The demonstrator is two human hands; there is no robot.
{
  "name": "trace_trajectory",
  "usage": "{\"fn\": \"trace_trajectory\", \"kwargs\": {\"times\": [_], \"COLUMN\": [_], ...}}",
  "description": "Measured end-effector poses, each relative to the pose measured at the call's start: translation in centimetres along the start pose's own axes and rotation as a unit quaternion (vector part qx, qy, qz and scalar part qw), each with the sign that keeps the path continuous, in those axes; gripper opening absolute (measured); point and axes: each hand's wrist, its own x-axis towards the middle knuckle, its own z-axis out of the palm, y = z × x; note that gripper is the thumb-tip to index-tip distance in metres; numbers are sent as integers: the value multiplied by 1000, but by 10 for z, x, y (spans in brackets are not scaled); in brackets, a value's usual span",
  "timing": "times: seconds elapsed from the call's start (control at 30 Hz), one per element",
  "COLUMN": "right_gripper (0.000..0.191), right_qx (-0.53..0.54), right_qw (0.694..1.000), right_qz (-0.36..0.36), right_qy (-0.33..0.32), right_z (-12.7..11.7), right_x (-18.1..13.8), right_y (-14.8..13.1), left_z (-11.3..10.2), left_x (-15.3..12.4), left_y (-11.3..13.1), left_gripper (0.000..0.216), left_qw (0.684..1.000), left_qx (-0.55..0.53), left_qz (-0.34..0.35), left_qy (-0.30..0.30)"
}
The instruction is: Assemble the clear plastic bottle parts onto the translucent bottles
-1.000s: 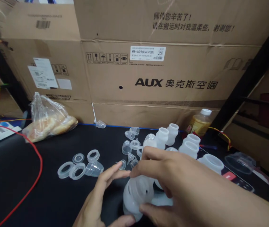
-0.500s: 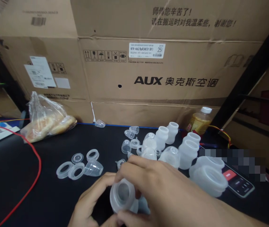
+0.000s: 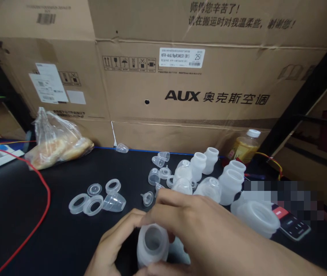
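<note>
A frosted, translucent plastic bottle (image 3: 152,245) is between my hands at the bottom middle, its open mouth facing up toward me. My left hand (image 3: 115,241) curls around its left side, fingertips near the far rim. My right hand (image 3: 186,222) reaches over from the right, with fingers at the far rim and the thumb at the front. Another translucent piece (image 3: 179,250) shows partly beneath my right hand. Just beyond my fingers lies a small clear nipple-shaped part (image 3: 147,198). To the left are several clear rings (image 3: 93,205), a small disc (image 3: 94,189) and a clear cap (image 3: 114,202) on its side.
More frosted bottles (image 3: 230,184), domed pieces (image 3: 208,189) and small clear caps (image 3: 154,176) stand at the right and centre. A phone (image 3: 294,226), drink bottle (image 3: 243,147), bagged bread (image 3: 59,143), red cable (image 3: 46,195) and cardboard box (image 3: 134,86) surround them.
The bottle has tipped, so its mouth points more upward and more of its body shows. My fingers have shifted slightly, uncovering the nipple-shaped part. The view has moved a little.
</note>
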Motion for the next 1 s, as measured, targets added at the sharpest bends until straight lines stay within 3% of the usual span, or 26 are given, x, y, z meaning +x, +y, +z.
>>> {"fn": "trace_trajectory", "kwargs": {"times": [0.17, 0.33, 0.5, 0.6, 0.7, 0.77, 0.83, 0.9, 1.0], "right_gripper": [35, 41, 39, 40, 51, 53, 50, 47, 50], "right_qx": [2, 8, -2, -9, -85, -148, -181, -196, -206], "right_qw": [996, 988, 989, 990, 992, 961, 930, 935, 971], "right_qz": [65, 116, 122, 126, 37, -29, -37, -12, 32], "right_qy": [-62, -101, -83, -60, 82, 233, 319, 295, 119], "right_z": [-13, -17, -16, -8, 15, 33, 43, 39, 15], "right_x": [0, 4, 4, 1, -2, -3, -1, 1, 5], "right_y": [-10, -18, -22, -20, -12, -7, -6, -11, -21], "left_z": [1, 1, -2, -3, -2, 0, 1, 1, -4], "left_x": [0, 0, 0, 0, 1, 0, 0, -2, -6], "left_y": [1, 3, 2, 1, 1, 1, 2, 1, -4], "left_gripper": [42, 46, 26, 27, 35, 34, 25, 20, 29], "left_qw": [1000, 1000, 999, 998, 999, 1000, 1000, 1000, 999], "left_qx": [-20, -10, -23, -26, -7, 8, 12, 13, 24], "left_qz": [10, -7, -12, -1, 7, 5, -1, -9, -14], "left_qy": [-15, -15, -45, -57, -39, -27, -17, -11, -17]}}
